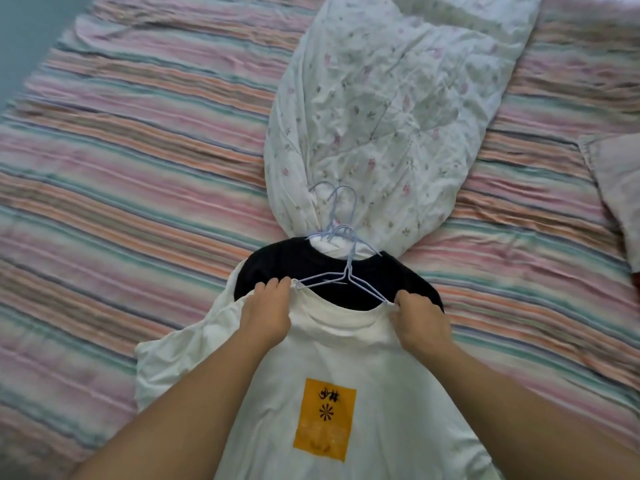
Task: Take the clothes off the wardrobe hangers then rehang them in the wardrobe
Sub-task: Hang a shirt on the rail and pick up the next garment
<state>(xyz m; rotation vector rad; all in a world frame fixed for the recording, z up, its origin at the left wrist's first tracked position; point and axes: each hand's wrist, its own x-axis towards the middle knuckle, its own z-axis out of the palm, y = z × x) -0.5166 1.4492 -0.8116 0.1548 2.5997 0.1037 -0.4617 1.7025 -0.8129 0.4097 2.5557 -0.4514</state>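
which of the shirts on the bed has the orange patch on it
The white T-shirt, nearest the camera, which both hands grip at the shoulders: left hand, right hand. The black shirt beneath it shows no print.

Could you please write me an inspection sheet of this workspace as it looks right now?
Surface: a bed under a striped sheet, rumpled.
Job's things: a white T-shirt with an orange print lies on top of a black T-shirt; beyond them lies a white floral garment. Pale blue wire hangers are bunched at the collars.
Clutter: a pale cloth item at the right edge, cut off by the frame.
Grippers: left hand and right hand each grip a shoulder of the white T-shirt, where a hanger's ends come out.
Cables: nothing seen.
Surroundings: a strip of blue-grey floor or wall at upper left; no wardrobe in view.
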